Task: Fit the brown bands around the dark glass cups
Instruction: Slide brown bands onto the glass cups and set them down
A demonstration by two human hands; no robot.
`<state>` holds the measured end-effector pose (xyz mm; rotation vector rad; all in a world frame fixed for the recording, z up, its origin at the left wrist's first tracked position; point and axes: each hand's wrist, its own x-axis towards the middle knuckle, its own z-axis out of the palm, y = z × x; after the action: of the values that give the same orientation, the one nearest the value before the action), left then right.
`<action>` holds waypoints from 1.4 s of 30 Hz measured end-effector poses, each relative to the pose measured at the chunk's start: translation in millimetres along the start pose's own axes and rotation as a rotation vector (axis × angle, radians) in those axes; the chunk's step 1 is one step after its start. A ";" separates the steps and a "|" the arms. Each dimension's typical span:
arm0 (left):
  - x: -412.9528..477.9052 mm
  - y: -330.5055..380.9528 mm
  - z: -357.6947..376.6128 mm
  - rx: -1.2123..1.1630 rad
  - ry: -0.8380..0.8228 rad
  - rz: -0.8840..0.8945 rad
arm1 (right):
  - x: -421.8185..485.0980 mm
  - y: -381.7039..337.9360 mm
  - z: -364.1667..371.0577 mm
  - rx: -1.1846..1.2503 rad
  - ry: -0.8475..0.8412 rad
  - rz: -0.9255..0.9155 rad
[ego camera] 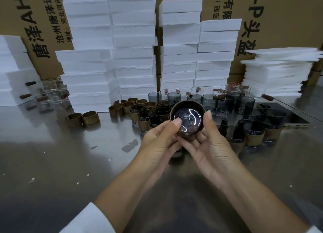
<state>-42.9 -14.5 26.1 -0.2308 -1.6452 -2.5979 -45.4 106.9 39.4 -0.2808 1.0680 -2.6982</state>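
A dark glass cup is held up over the steel table, its round end toward me, with a brown band around its rim. My left hand grips its left side, thumb on the edge. My right hand cradles it from below and the right, thumb along the side. Loose brown bands lie at the left and further bands behind. Banded dark cups stand left of the held cup, more banded cups to the right, and bare dark cups behind.
Stacks of white foam blocks and cardboard cartons wall the back of the steel table. Clear glass cups with brown handles stand at the far left. A phone lies at the right. White crumbs dot the table.
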 end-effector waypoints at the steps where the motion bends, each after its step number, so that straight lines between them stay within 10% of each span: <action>1: -0.3 1.7 -1.0 -0.021 -0.039 -0.027 | -0.3 -0.3 0.2 0.001 0.005 0.008; 33: 1.6 -1.0 -13.4 -0.010 -0.132 0.064 | -1.6 -3.3 -2.3 0.133 -0.047 0.164; 42: 2.1 10.6 -19.4 0.253 -0.181 0.165 | -0.3 -8.8 -7.1 -0.298 0.032 0.278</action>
<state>-45.5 -36.5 27.7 -0.5738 -1.8997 -2.2803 -48.2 117.8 40.4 -0.1266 1.4059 -2.3053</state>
